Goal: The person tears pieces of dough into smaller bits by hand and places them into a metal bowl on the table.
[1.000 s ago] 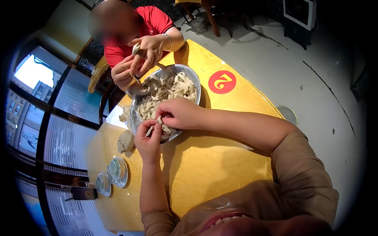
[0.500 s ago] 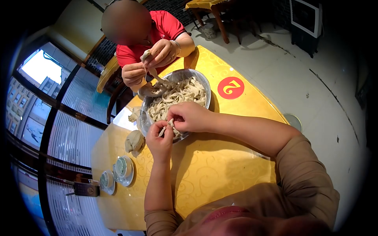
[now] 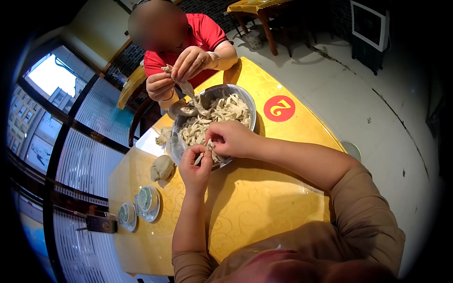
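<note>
Strip (image 3: 209,147) of pale stuff sits pinched between the fingertips of left hand (image 3: 194,171) and right hand (image 3: 235,139), over the bowl (image 3: 232,89)'s near side; both are equally close. Its long axis I cannot tell.

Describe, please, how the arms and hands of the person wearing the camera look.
The right sleeve and left sleeve are brown, short and slightly creased. The left forearm and right forearm are bare. No glove, watch or bracelet shows on the left hand or right hand.
</note>
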Motion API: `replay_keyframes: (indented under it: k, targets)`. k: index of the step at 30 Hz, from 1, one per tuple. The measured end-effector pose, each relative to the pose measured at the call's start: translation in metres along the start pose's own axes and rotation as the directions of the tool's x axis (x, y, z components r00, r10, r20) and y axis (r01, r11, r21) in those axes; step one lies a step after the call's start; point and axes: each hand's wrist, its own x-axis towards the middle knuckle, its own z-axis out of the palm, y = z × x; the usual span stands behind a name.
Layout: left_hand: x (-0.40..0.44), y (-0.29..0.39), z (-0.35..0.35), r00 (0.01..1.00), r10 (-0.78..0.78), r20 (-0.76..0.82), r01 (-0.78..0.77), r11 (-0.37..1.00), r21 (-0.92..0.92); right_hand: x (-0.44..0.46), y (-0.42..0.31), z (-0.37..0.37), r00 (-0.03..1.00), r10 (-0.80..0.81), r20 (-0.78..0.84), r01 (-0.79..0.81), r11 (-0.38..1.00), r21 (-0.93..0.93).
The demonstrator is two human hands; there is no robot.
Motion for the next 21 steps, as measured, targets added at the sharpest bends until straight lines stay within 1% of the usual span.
replay_keyframes:
  k: [1,3,6,10,13,14,17,19,20,21]
  targets:
    - [0.000,0.000,-0.001,1.000,0.003,0.004,-0.003,1.000,-0.007,0.000,0.001,0.000,1.000,-0.005,-0.021,0.005,1.000,0.012]
    - [0.002,0.002,-0.003,1.000,0.010,0.012,-0.010,1.000,-0.024,0.000,0.000,-0.002,0.999,0.036,-0.020,-0.035,0.999,0.021]
    - [0.001,0.014,-0.005,0.992,-0.117,0.044,0.124,0.964,-0.236,0.001,-0.002,-0.002,0.997,0.071,-0.018,-0.071,0.997,0.029]
    - [0.004,0.023,-0.008,0.986,-0.152,0.067,0.165,0.871,-0.463,0.001,-0.003,-0.003,0.996,0.092,-0.005,-0.092,0.996,0.009]
    - [0.007,0.028,-0.013,0.988,-0.138,0.074,0.154,0.782,-0.604,0.002,-0.001,-0.003,0.995,0.100,-0.014,-0.100,0.994,-0.037]
    - [0.008,0.029,-0.014,0.986,-0.153,0.059,0.156,0.761,-0.629,0.003,-0.001,-0.003,0.994,0.108,-0.010,-0.108,0.994,-0.010]
    - [0.010,0.022,-0.014,0.978,-0.207,-0.029,0.170,0.867,-0.469,0.003,-0.001,-0.005,0.990,0.140,0.008,-0.140,0.989,0.038]
    - [0.011,0.017,-0.015,0.971,-0.238,-0.034,0.203,0.886,-0.418,0.004,-0.003,-0.006,0.986,0.162,0.025,-0.163,0.986,0.033]
    - [0.012,0.014,-0.016,0.967,-0.251,-0.039,0.216,0.893,-0.394,0.005,-0.003,-0.005,0.989,0.144,-0.029,-0.143,0.989,0.030]
    - [0.013,0.010,-0.017,0.972,-0.224,-0.062,0.191,0.922,-0.335,0.005,-0.001,-0.002,0.989,0.127,-0.081,-0.125,0.992,0.024]
